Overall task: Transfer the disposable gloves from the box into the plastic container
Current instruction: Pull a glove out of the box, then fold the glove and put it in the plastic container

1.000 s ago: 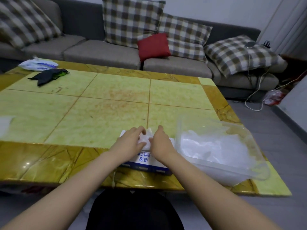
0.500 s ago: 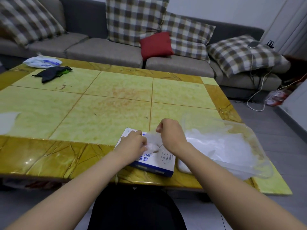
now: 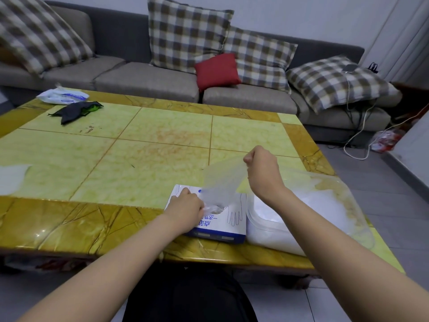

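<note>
Right hand (image 3: 262, 168) pinched an edge of the flimsy-looking, near-weightless clear plastic glove (image 3: 222, 180); left hand (image 3: 185, 210) braced the blue-white cardboard box (image 3: 228, 226), grip unclear.

My feed shows the table (image 3: 148, 163) in yellow-green marbled tiles with an amber veined border. At its near edge: a white-and-blue box (image 3: 222, 226) printed with a glove outline, a translucent glove (image 3: 220, 180), a clear plastic container (image 3: 262, 226) filled with white. Black-and-green cloth (image 3: 72, 111) at the far left corner. Beyond, brown-and-cream checked cushions (image 3: 185, 33) and a red cushion (image 3: 217, 70) on a grey sofa (image 3: 144, 77).
</note>
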{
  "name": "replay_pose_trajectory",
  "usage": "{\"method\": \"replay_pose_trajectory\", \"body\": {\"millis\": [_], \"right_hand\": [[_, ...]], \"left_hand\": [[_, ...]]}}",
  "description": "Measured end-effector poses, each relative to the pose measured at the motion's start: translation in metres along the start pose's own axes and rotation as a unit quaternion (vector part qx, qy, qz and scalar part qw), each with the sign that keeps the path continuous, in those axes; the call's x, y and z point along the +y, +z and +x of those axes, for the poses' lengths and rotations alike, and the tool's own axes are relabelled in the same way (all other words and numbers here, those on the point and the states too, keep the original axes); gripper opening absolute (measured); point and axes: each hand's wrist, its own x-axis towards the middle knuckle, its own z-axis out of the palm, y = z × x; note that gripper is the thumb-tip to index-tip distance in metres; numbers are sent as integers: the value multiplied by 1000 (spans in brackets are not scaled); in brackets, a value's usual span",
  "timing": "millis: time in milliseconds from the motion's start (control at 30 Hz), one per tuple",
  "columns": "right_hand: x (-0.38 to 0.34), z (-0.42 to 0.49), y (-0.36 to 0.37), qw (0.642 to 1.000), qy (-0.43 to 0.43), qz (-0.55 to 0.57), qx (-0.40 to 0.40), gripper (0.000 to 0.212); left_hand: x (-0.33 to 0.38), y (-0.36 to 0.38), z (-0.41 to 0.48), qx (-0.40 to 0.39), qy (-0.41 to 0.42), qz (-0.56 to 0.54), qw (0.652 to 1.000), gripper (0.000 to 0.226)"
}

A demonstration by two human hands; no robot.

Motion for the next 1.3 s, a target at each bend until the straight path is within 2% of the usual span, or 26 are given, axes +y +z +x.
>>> {"method": "replay_pose_trajectory", "body": {"millis": [167,333,400,467,533,600,667,733,767,800,833,867,933,1067,1133,1200,1300], "right_hand": [[10,0,-9,998,14,37,38,17],[12,3,-28,994,-9,67,88,29],[16,4,-35,993,4,81,82,28],[22,2,-37,993,12,92,67,25],[26,-4,-37,995,-18,74,57,23],[28,-8,-37,995,-42,82,45,22],[27,-9,-36,992,-58,104,28,22],[25,-11,-35,990,-77,115,14,20],[24,-13,-35,989,-85,118,9,19],[24,-14,-36,989,-89,121,7,18],[24,-14,-36,988,-91,125,7,18],[25,-14,-37,988,-90,129,8,19],[27,-14,-40,989,-69,134,11,21],[35,-9,-43,972,30,229,30,26],[40,-10,-45,979,35,196,45,25],[43,-12,-47,990,13,127,50,22],[44,-14,-48,991,18,127,48,19]], "left_hand": [[1,-1,3,-3,-3,-23,1000,23],[2,1,4,1,9,-11,1000,24],[-1,-4,4,17,17,-58,998,24],[-4,-14,5,83,15,-147,986,18],[1,-31,6,186,3,-241,952,21],[11,-53,8,246,-4,-322,914,27],[21,-72,11,226,12,-369,901,43],[28,-83,14,145,36,-388,909,62],[30,-85,14,102,46,-383,917,63],[32,-86,13,70,68,-377,921,53],[33,-82,14,55,85,-371,923,32],[34,-80,12,61,95,-363,925,10],[32,-67,13,95,105,-356,924,28],[23,-43,8,146,76,-357,919,24],[16,-28,6,127,75,-309,940,22],[12,-14,3,68,85,-222,969,6],[13,-6,1,-14,87,-98,991,37]]}}
